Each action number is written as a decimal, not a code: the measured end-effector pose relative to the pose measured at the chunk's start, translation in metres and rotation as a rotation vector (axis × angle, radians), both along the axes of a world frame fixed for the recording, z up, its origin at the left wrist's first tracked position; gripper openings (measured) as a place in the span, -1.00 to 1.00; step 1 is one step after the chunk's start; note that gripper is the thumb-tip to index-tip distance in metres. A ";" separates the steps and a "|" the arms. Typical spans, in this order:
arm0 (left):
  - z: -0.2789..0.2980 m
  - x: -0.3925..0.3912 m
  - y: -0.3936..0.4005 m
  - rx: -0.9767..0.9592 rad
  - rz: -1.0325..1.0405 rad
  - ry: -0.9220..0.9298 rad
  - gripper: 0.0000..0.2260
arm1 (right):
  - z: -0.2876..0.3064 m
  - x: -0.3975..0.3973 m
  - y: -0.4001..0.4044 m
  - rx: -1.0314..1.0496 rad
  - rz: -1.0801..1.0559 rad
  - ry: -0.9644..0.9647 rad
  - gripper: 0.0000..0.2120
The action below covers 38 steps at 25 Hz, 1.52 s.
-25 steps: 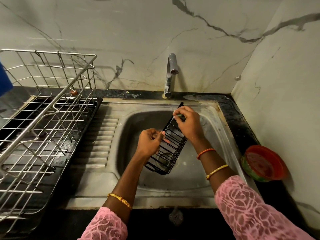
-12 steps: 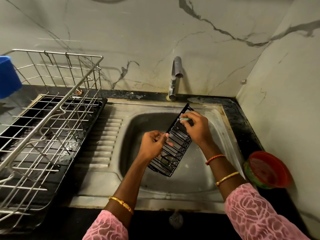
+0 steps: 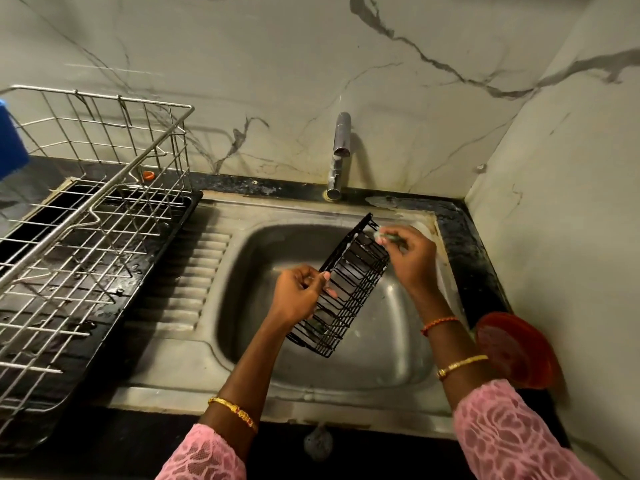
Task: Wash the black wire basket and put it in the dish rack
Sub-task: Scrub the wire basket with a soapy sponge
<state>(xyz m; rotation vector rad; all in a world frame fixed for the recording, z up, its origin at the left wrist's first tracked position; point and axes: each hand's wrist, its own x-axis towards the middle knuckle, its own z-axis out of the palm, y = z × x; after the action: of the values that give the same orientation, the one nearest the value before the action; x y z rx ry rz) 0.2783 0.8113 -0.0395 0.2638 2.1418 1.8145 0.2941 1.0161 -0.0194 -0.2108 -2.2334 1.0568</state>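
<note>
Gripping black wire basket (image 3: 346, 289): left hand (image 3: 298, 299) (fingers curled)

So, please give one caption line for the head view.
Left hand holds black wire basket over sink; right hand scrubs its top end.

dish rack (image 3: 86, 244) left of sink (image 3: 242, 341), wire basket (image 3: 346, 285) over sink

The basket (image 3: 346, 289) over the steel-grey sink (image 3: 388, 341) is black wire. Right of the sink sits a red bowl (image 3: 512, 351); left, a silver rack (image 3: 86, 220) on a black tray (image 3: 104, 323). The sleeves (image 3: 512, 434) are pink lace, the wall (image 3: 277, 64) white marble with grey veins.
</note>
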 end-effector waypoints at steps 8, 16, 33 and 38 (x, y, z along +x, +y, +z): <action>-0.010 0.017 0.007 0.016 0.108 -0.025 -0.79 | -0.025 0.005 0.017 0.165 0.039 -0.117 -0.90; -0.004 0.007 0.009 -0.008 0.088 0.023 -0.80 | -0.010 0.001 0.009 0.134 0.003 0.106 -0.93; -0.003 0.006 0.019 -0.428 0.005 0.101 -0.81 | 0.001 0.003 0.013 0.148 0.094 -0.082 -0.85; 0.000 0.012 0.057 -0.132 0.021 -0.114 -0.82 | 0.002 0.011 0.010 0.222 0.090 -0.015 -0.86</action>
<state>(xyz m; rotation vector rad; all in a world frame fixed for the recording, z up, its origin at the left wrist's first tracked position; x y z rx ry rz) 0.2907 0.8680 -0.0396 0.1045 2.1802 1.6490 0.3055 1.0259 -0.0172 -0.0233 -2.3710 0.8464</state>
